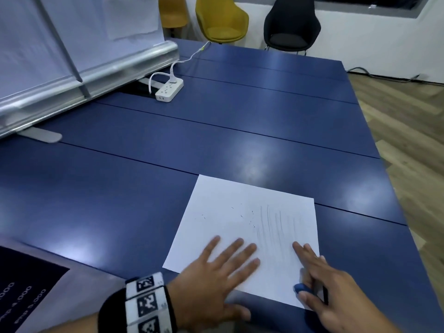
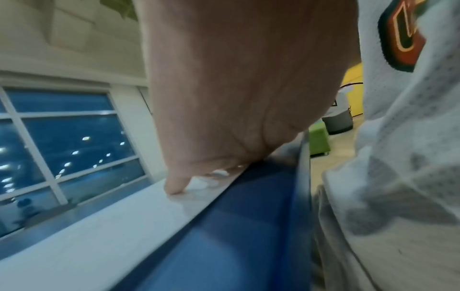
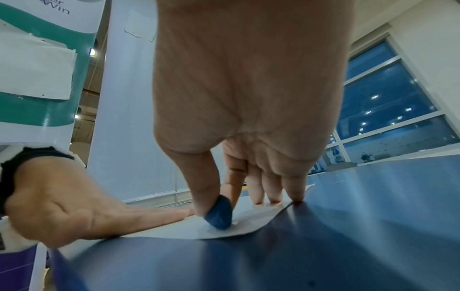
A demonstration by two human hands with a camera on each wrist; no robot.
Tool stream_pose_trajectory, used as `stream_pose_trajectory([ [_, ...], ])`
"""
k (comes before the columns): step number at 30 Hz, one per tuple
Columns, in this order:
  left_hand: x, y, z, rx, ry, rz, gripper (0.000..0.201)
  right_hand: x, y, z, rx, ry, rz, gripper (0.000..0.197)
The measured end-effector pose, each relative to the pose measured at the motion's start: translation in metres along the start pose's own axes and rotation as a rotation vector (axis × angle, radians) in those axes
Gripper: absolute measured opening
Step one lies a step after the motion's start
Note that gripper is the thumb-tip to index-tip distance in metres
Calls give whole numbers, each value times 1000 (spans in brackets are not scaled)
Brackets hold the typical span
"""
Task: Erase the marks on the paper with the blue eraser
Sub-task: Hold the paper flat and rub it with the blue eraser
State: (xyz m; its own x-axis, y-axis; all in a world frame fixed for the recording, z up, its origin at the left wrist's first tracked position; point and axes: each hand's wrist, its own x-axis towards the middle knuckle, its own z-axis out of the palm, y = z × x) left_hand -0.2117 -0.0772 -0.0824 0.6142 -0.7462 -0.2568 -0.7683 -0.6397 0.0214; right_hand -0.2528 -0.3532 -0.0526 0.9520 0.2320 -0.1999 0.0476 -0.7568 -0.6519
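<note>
Head view: white paper (image 1: 242, 236) lies flat on the blue table (image 1: 216, 140), lower centre-right of the frame, turned slightly askew. Pencil marks (image 1: 276, 227) run as faint near-vertical strokes on the paper's right half; small dark specks (image 1: 251, 219) sit just left of them. Left hand (image 1: 216, 272) lies palm down at the paper's lower left edge, fingers straight and spread, pressing the sheet, gripping nothing. It wears a wristband (image 1: 147, 306) with black-and-white square markers. Right hand (image 1: 336, 294) is at the paper's lower right corner, pinching the blue eraser (image 1: 303, 289) under the thumb; the other fingers stretch out over the sheet. Right wrist view: eraser (image 3: 220, 214) is held between thumb and forefinger, its tip touching the paper (image 3: 224, 230) near the edge, and the remaining fingertips (image 3: 296, 195) touch down at the sheet's rim. The eraser sits below the strokes, not on them. A thin dark stick lies under the right hand at the paper's corner; can't tell what it is. Upper left of the head view: white power strip (image 1: 169, 88) with a cable, beside a silver banner base (image 1: 84, 75). Top of frame: yellow chair (image 1: 221, 20) and black chair (image 1: 292, 25).
</note>
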Motion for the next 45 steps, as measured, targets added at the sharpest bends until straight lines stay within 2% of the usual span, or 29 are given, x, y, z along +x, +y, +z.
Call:
stream_pose_trajectory([
  [3,-15,-39,4,17,-49,-219,80,-1,7,4,10,-16,-19,58],
  [5,-19,-59,-1,22,-59,-373,86,-2,13,5,-11,-38,-17,43],
  [6,-19,-60,-6,21,-50,-403,89,-3,15,6,-25,-41,-19,40],
  [7,-17,-55,-9,32,-26,-370,91,-3,17,6,-34,-32,-25,39],
  [9,-12,-33,-7,84,47,-133,89,-4,16,7,-34,-2,-41,41],
  [10,-12,-19,-7,96,41,8,87,-5,14,7,-29,12,-37,40],
  [11,-13,-10,-7,85,-1,90,84,-4,12,6,-21,12,-26,37],
  [12,-16,-9,-6,85,-26,108,82,-3,9,5,-17,7,-22,38],
  [13,-18,-17,-2,87,-53,68,81,-3,7,5,-15,9,-25,44],
  [15,-21,-40,-7,47,-54,-126,83,-2,8,5,-2,23,-27,55],
  [16,-20,-52,-15,35,-42,-248,90,-2,9,6,7,32,-22,60],
  [18,-14,-69,-32,5,-127,-441,111,-3,10,8,24,41,-27,60],
  [20,1,-70,-45,-52,-240,-458,128,-3,10,6,31,37,-52,51],
  [23,41,-49,-57,-7,-193,-217,128,-2,11,5,43,15,-53,39],
  [25,66,-28,-56,25,-145,1,115,-2,12,6,33,37,-43,46],
  [27,85,-5,-52,35,-164,176,101,-2,12,7,33,62,-51,45],
  [29,91,1,-47,15,-196,227,90,-3,12,8,55,70,-71,48],
  [31,84,-14,-42,-9,-197,153,94,-3,10,8,63,80,-72,52],
  [32,77,-27,-41,-32,-199,71,102,-3,12,8,59,72,-58,41],
  [33,69,-41,-43,-63,-210,-35,108,-3,12,8,51,66,-43,34],
  [36,52,-76,-50,-200,-289,-411,103,-5,10,9,55,71,-44,45],
  [37,50,-80,-52,-215,-291,-478,102,-5,10,9,44,63,-39,45],
  [38,51,-78,-53,-207,-276,-477,104,-5,9,8,43,58,-32,43],
  [39,52,-70,-52,-176,-259,-399,107,-5,8,6,54,50,-28,41],
  [40,54,-57,-50,-134,-250,-262,106,-5,7,6,69,53,-23,45],
  [42,54,-26,-46,-64,-265,63,92,-5,7,6,55,61,-30,58],
  [43,52,-16,-44,-49,-279,173,87,-5,7,6,52,54,-29,56],
  [44,50,-13,-42,-41,-288,213,84,-4,8,5,55,48,-22,50],
  [45,47,-19,-40,-44,-291,191,83,-4,9,5,57,43,-15,44],
])
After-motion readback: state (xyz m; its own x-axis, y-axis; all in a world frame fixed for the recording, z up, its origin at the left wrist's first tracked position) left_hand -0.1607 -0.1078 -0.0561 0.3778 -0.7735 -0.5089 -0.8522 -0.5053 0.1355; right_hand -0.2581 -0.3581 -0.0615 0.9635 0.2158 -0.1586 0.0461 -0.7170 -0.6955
